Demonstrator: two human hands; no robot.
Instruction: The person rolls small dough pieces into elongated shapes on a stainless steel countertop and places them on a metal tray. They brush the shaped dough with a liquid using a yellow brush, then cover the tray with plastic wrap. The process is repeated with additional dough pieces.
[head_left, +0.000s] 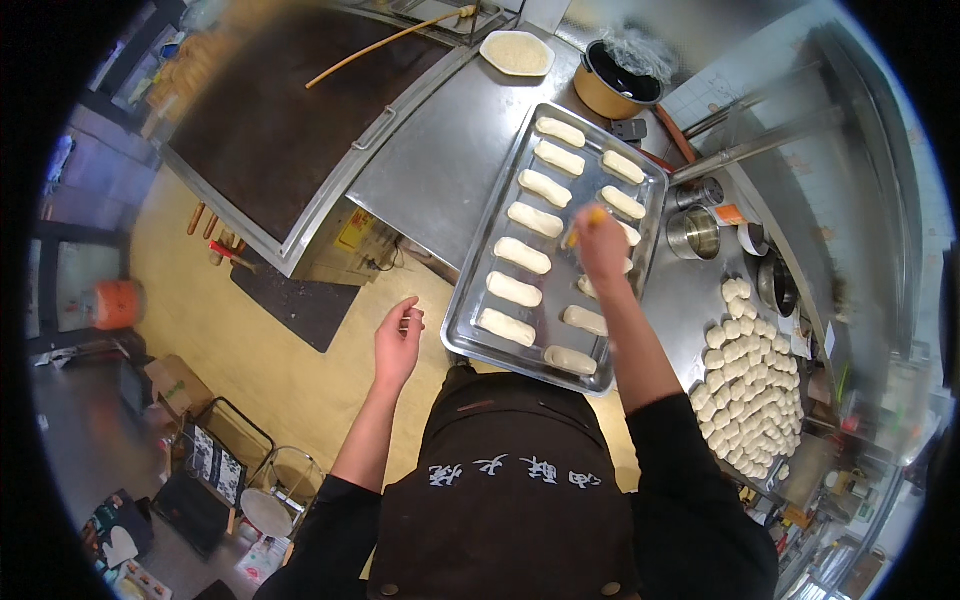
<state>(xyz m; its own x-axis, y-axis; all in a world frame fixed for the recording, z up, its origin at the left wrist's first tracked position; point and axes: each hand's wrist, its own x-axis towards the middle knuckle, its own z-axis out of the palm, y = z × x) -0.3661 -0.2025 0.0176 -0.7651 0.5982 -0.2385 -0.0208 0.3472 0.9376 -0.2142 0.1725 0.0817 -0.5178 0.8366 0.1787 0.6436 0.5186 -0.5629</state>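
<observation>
A large metal baking tray (455, 319) holds two columns of oblong dough pieces (523, 256). Over its right column is my right hand (602, 238), blurred, closed around a small yellow-handled tool (596, 216) that looks like a brush; its working end is hard to make out. The hand and forearm partly cover several pieces of that column. My left hand (400, 330) hangs in the air left of the tray's near corner, above the floor, fingers loosely curled and holding nothing.
A dark griddle (300, 112) with a thin wooden stick (375, 47) stands left. Behind the tray are a plate of pale grains (517, 54) and a pot (611, 86) with plastic film. Right are metal bowls (694, 233) and many small dough balls (750, 397).
</observation>
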